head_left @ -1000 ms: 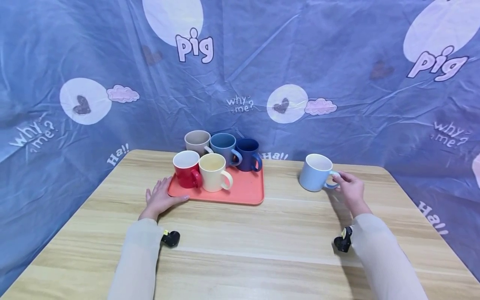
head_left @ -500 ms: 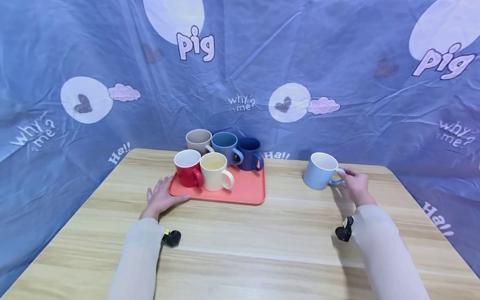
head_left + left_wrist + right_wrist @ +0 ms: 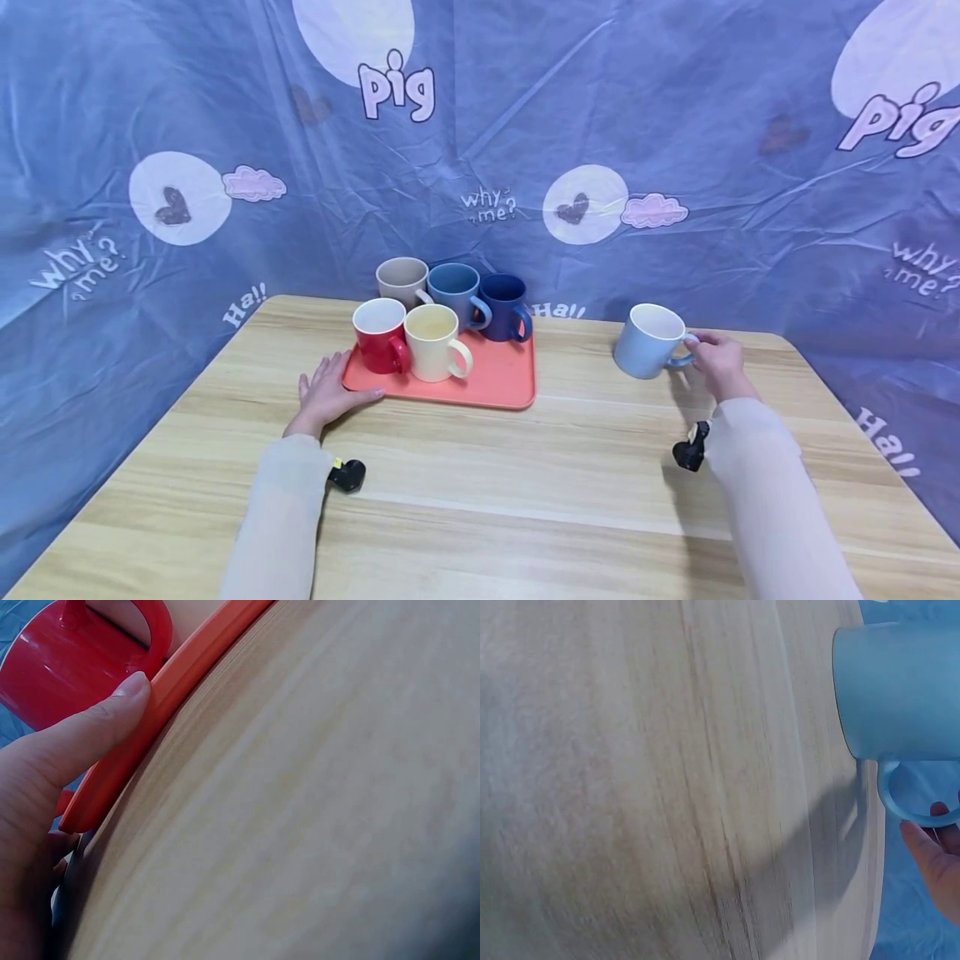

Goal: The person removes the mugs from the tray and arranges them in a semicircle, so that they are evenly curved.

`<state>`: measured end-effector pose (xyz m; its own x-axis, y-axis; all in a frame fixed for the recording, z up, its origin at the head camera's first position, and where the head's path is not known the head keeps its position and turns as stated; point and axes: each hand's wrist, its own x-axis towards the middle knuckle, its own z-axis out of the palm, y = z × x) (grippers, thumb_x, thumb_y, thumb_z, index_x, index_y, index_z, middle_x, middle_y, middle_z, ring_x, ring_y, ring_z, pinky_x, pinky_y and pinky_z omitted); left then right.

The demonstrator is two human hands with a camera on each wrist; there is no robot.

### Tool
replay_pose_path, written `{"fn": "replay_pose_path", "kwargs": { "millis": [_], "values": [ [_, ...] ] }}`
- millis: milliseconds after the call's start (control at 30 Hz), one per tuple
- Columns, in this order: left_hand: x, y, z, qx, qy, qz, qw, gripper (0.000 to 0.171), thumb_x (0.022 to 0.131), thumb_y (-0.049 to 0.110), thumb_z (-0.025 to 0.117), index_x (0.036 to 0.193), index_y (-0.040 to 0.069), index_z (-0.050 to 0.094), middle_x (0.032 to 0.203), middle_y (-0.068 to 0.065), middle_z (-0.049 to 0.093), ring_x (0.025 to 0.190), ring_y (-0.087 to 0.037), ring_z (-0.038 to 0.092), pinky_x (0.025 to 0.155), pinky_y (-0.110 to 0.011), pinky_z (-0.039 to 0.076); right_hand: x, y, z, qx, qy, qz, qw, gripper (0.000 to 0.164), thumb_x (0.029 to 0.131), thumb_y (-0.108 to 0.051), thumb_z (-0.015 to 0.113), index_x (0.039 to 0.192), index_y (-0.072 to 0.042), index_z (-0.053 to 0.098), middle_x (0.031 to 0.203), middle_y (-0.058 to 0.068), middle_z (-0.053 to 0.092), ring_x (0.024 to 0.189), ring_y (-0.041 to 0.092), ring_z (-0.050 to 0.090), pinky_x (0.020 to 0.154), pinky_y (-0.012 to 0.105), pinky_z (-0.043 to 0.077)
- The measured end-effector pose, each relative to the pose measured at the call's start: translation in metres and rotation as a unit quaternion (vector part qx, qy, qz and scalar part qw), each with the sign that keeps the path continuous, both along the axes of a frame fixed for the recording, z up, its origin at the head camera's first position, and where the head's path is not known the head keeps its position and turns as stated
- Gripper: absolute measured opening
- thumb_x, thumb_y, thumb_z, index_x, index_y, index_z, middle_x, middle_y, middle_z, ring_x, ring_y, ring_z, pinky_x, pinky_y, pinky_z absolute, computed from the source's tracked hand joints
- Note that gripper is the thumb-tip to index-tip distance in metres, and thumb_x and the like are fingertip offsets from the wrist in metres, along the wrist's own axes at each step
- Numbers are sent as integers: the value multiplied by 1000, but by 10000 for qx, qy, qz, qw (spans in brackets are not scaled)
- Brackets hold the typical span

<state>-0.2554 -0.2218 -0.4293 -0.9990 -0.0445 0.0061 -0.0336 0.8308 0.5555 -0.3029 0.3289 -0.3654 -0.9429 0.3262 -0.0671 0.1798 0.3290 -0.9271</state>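
In the head view my left hand (image 3: 326,396) lies at the near left corner of a coral-red tray (image 3: 506,375). Its thumb touches the front rim, and the fingers extend along the left side. The left wrist view shows the thumb pad against the orange-looking rim (image 3: 176,690), just below a red mug (image 3: 67,667). At the right, my right hand (image 3: 722,365) pinches the handle of a light blue mug (image 3: 647,350), which leans slightly. In the right wrist view the mug's side (image 3: 900,694) and handle show; whether its base touches the table I cannot tell.
On the tray stand a cream mug (image 3: 431,350), a grey mug (image 3: 397,287), a teal-blue mug (image 3: 453,296) and a navy mug (image 3: 501,312), besides the red one. A printed blue cloth (image 3: 495,125) hangs behind the wooden table (image 3: 510,500).
The head view has shifted slightly. The right wrist has risen a little, and the light blue mug has tilted slightly more and moved a touch to the right. The left hand stays at the tray.
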Motion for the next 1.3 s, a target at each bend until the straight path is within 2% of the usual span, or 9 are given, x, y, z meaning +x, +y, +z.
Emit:
{"fn": "replay_pose_path", "kwargs": {
  "millis": [133,200,367,500,767,1000,1300],
  "values": [
    [1,1,0,-13,6,-8,10000,106,60,64,61,138,6,18,138,-22,16,125,-39,3,91,-59,-11,1,3,-1,30,60,-43,10000,42,87,-16,48,119,10,42,74,-14,46,74,2,45,68,18,45],
    [1,0,0,-6,7,-3,10000,106,60,64,61,138,6,18,138,-22,16,125,-38,3,91,-58,-11,2,5,-1,-36,87,-77,9999,42,87,-16,49,119,10,42,74,-15,47,75,4,46,67,18,45],
    [1,-2,-2,18,18,16,10000,107,60,65,61,138,6,18,138,-22,16,125,-39,3,91,-59,-11,4,8,-1,-243,-23,-202,9995,49,86,-17,49,127,7,36,91,-5,52,87,8,48,77,23,44],
    [2,-3,-3,13,-7,41,10000,107,59,66,61,138,6,18,138,-22,16,125,-39,3,91,-59,-11,3,11,-3,-74,-40,-186,9998,50,87,-18,48,128,6,35,102,2,50,96,12,47,81,28,42],
    [4,-2,-3,-11,-36,31,10000,107,60,65,61,138,6,18,138,-22,16,125,-38,3,91,-58,-11,5,17,-5,160,134,-20,9998,48,87,-18,48,126,8,37,88,-8,52,86,6,49,77,26,44],
    [3,-2,-3,-37,-5,8,10000,107,60,66,60,137,6,18,138,-22,17,125,-39,4,91,-58,-10,8,27,-2,52,89,-83,9999,49,86,-17,49,125,10,37,67,-26,45,73,-1,48,66,18,47],
    [0,-2,0,-28,11,12,10000,107,59,67,60,137,6,19,138,-22,17,125,-39,4,91,-58,-10,5,33,0,-21,193,-221,9996,47,85,-14,50,123,11,39,61,-29,45,60,-9,47,60,15,47]
  ]
}}
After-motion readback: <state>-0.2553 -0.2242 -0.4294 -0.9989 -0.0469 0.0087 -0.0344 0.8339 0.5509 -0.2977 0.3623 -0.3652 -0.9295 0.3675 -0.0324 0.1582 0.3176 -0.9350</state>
